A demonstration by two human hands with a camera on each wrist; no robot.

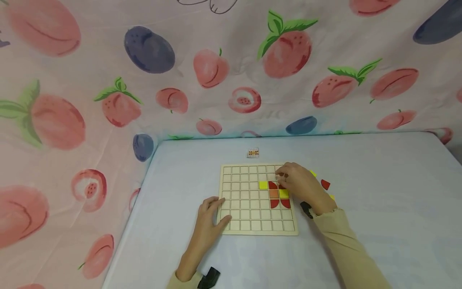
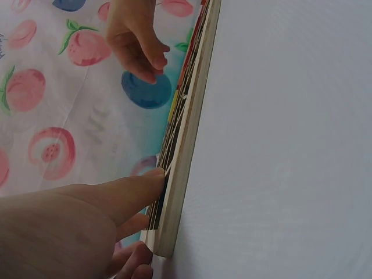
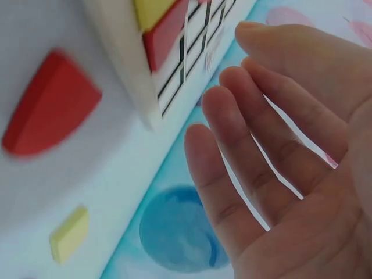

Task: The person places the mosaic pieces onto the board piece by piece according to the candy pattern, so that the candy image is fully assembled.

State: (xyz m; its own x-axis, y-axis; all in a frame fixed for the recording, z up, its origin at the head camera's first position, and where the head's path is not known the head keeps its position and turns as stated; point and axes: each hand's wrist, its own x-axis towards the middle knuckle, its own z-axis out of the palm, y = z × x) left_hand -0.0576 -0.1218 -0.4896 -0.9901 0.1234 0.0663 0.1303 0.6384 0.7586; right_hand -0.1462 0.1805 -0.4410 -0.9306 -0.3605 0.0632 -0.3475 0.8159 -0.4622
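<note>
A pale wooden grid board [image 1: 244, 225] lies on the white table. My left hand [image 1: 207, 218] rests at its left side, with the thumb and a fingertip on the board. Over the upper right corner hovers my right hand [image 1: 297, 180], palm down. Its fingers are slightly bent, with nothing visible between them in the right wrist view. Beside and below it, several pieces sit in the grid: a yellow square [image 1: 263, 185], an orange square [image 1: 274, 194], another yellow square [image 1: 284, 193] and red rounded pieces [image 1: 274, 203]. The right hand partly hides one red piece.
Right of the board lie a loose red piece [image 1: 325, 184] and yellow pieces [image 1: 313, 173], partly behind the right arm. A small patterned card [image 1: 253, 153] lies beyond the board's far edge. Fruit-printed cloth [image 1: 216, 152] hangs behind the table.
</note>
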